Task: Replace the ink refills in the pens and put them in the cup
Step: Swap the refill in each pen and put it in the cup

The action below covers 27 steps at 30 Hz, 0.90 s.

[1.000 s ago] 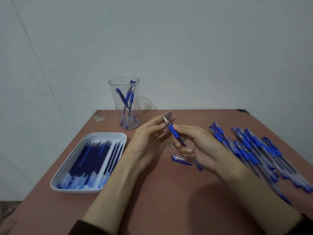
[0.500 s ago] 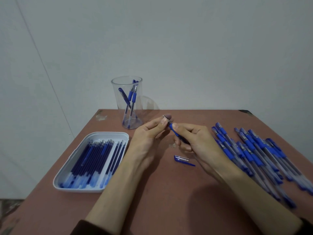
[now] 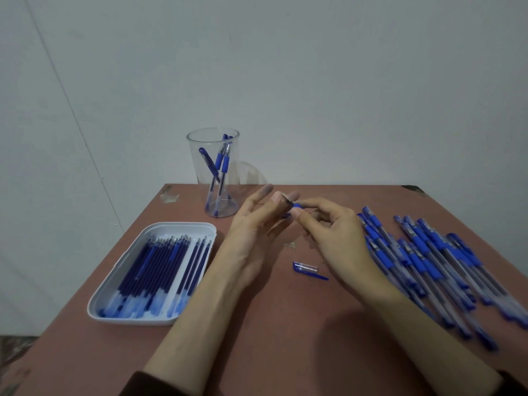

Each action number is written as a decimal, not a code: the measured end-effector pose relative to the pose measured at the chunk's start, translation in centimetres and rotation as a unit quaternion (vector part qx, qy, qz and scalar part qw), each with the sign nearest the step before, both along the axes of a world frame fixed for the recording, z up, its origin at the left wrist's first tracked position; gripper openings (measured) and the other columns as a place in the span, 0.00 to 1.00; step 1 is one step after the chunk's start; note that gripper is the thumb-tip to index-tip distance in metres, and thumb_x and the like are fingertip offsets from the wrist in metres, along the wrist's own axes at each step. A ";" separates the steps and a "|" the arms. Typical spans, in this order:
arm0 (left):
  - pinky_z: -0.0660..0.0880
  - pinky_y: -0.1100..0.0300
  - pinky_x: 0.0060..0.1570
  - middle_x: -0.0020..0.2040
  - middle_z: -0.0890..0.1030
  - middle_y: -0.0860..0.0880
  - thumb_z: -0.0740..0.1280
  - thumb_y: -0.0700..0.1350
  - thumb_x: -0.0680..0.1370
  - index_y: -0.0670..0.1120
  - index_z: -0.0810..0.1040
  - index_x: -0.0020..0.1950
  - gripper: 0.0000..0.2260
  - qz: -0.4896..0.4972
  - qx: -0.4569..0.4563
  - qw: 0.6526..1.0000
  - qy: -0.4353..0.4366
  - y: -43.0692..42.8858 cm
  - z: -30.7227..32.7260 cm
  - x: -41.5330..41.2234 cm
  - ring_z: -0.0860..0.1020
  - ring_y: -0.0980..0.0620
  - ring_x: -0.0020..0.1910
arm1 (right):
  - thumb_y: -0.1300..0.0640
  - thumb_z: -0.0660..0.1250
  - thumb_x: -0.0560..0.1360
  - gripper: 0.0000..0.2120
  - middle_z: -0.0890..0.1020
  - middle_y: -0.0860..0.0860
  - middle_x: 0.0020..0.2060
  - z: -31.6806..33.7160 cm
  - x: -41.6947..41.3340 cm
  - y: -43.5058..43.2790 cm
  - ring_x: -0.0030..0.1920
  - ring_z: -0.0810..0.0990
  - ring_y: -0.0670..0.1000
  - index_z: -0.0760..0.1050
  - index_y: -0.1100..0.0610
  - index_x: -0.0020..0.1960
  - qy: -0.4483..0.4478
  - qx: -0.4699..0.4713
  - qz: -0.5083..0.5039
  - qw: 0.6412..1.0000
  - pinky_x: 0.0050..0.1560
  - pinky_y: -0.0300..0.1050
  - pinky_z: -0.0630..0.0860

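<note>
1. One view only, from the head camera. Both hands meet just above the centre of the frame. The right hand pinches the blue grip of a pen between thumb and forefinger. The left hand closes its thumb and a finger on the pen's metal tip, and its other fingers are spread loosely.
2. The cup stands upper middle, just left of the hands, with a few pens already inside. The tray of refills lies at lower left. A pile of waiting pens fans down the right side. A loose cap lies on the table just below the hands.
3. From the grip, I judge the tip section is being turned (off or on, I cannot tell which).
4. Risks from here:
   - The small tip piece could slip from the left fingers and roll in among the pile, where it would be hard to spot.
   - The right wrist hangs near the cap and could sweep it away.
   - A crooked pull could bend the refill.
</note>
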<state>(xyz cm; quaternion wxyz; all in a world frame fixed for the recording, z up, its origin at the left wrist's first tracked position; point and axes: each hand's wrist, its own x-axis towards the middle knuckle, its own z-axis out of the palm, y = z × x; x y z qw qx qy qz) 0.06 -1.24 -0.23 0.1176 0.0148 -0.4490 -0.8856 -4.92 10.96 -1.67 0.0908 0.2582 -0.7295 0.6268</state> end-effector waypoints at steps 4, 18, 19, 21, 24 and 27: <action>0.76 0.60 0.52 0.45 0.85 0.46 0.68 0.37 0.74 0.44 0.77 0.55 0.11 0.071 -0.054 0.995 -0.035 -0.4 -0.4 -0.4 0.82 0.52 0.46 | 0.54 0.71 0.74 0.05 0.80 0.60 0.34 0.3 0.1 0.1 0.37 0.78 0.63 0.81 0.43 0.45 0.006 -0.003 -0.013 1.000 0.37 0.55 0.77; 0.73 0.68 0.43 0.37 0.82 0.58 0.71 0.40 0.73 0.49 0.80 0.52 0.09 0.193 -0.096 0.976 -0.027 -1.8 -0.4 -0.5 0.79 0.63 0.41 | 0.51 0.71 0.73 0.04 0.77 0.42 0.29 0.4 -0.3 1.2 0.31 0.74 0.43 0.81 0.47 0.47 0.118 0.190 -0.069 0.972 0.36 0.41 0.73; 0.73 0.69 0.42 0.37 0.82 0.59 0.71 0.40 0.73 0.49 0.80 0.52 0.09 0.191 -0.120 0.974 -0.036 -1.9 -0.5 -0.5 0.79 0.64 0.40 | 0.51 0.71 0.72 0.04 0.77 0.43 0.29 0.5 -0.6 1.4 0.31 0.74 0.43 0.82 0.48 0.47 0.116 0.192 -0.087 0.971 0.36 0.42 0.73; 0.74 0.71 0.36 0.34 0.82 0.58 0.72 0.37 0.73 0.47 0.80 0.51 0.09 0.168 -0.191 0.966 -0.048 -1.7 -0.7 -0.4 0.79 0.65 0.35 | 0.52 0.71 0.72 0.04 0.77 0.46 0.29 0.6 -1.1 1.8 0.31 0.73 0.44 0.82 0.48 0.47 0.103 0.175 -0.112 0.973 0.35 0.42 0.71; 0.76 0.69 0.34 0.38 0.82 0.51 0.71 0.31 0.72 0.46 0.80 0.49 0.12 0.134 -0.338 0.931 -0.039 -0.8 -1.2 -0.4 0.80 0.62 0.33 | 0.52 0.71 0.73 0.04 0.77 0.49 0.29 0.6 -1.5 2.1 0.30 0.71 0.46 0.82 0.50 0.47 0.099 0.173 -0.130 0.971 0.33 0.43 0.69; 0.74 0.72 0.38 0.40 0.81 0.53 0.73 0.32 0.69 0.51 0.80 0.49 0.16 0.119 -0.495 0.860 -0.020 -0.3 -1.7 -0.5 0.78 0.61 0.34 | 0.51 0.70 0.73 0.05 0.77 0.51 0.29 0.7 -1.5 2.1 0.30 0.72 0.49 0.82 0.50 0.48 0.104 0.185 -0.135 0.968 0.33 0.46 0.71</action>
